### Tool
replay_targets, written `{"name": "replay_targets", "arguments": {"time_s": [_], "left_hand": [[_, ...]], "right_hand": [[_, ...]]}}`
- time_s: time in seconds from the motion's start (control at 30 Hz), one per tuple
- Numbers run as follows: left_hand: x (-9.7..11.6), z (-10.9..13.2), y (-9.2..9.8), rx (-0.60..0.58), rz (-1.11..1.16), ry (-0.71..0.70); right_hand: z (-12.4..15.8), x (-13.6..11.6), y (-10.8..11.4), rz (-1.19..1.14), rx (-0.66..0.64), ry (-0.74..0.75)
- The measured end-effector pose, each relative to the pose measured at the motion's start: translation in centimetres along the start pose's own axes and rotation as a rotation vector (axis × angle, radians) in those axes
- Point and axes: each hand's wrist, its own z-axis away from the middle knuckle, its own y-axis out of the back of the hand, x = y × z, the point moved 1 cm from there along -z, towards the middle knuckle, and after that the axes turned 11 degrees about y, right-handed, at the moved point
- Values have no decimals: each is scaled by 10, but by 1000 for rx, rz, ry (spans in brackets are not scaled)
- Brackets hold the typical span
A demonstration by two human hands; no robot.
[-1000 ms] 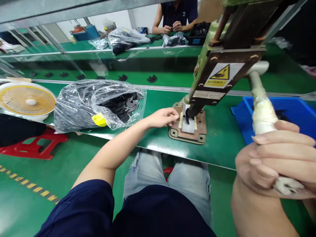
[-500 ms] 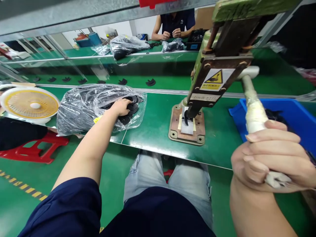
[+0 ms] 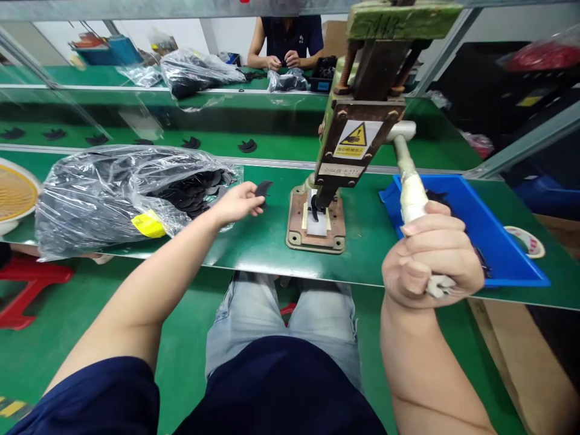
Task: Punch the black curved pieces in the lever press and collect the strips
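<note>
Between thumb and fingers, my left hand (image 3: 240, 202) pinches a thin curved black piece (image 3: 263, 188), held over the green bench just right of an open plastic bag (image 3: 99, 199) full of similar pieces. My right hand (image 3: 432, 257) is wrapped round the taped lever handle (image 3: 412, 190) of a hand press (image 3: 348, 139). Under the press ram, another curved black piece (image 3: 314, 208) rests on a pale plate (image 3: 317, 225) over the brown base (image 3: 296, 223). The ram's tip partly hides that piece.
A blue bin (image 3: 502, 241) with black parts stands right of the press, beside a tape roll (image 3: 528, 241). Several black pieces (image 3: 247, 145) lie along the green strip behind. Across it, a person (image 3: 290, 42) handles something small. A yellow fan (image 3: 16, 193) is at far left.
My left hand has come out of the bag and moved right with a black piece. My right hand stays on the lever handle. The whole view has shifted toward the right.
</note>
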Motion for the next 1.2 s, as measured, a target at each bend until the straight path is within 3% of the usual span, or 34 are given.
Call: {"name": "replay_targets", "arguments": {"time_s": [0.13, 0.3, 0.47, 0.6, 0.73, 1.03, 1.2], "left_hand": [[15, 4, -65, -165, 188, 33], [22, -8, -96, -190, 199, 21], [25, -22, -101, -137, 161, -12], [26, -27, -100, -176, 165, 22], [26, -27, -100, -226, 226, 26], [33, -30, -100, -236, 177, 26], [26, -34, -101, -228, 200, 7]], "right_hand": [[-1, 1, 1, -18, -28, 5], [1, 6, 0, -30, -2, 38], [6, 16, -4, -45, 105, 96], [6, 19, -6, -43, 142, 99], [5, 18, -7, -30, 141, 104], [5, 20, -10, -34, 182, 125], [5, 20, -10, -28, 196, 112]]}}
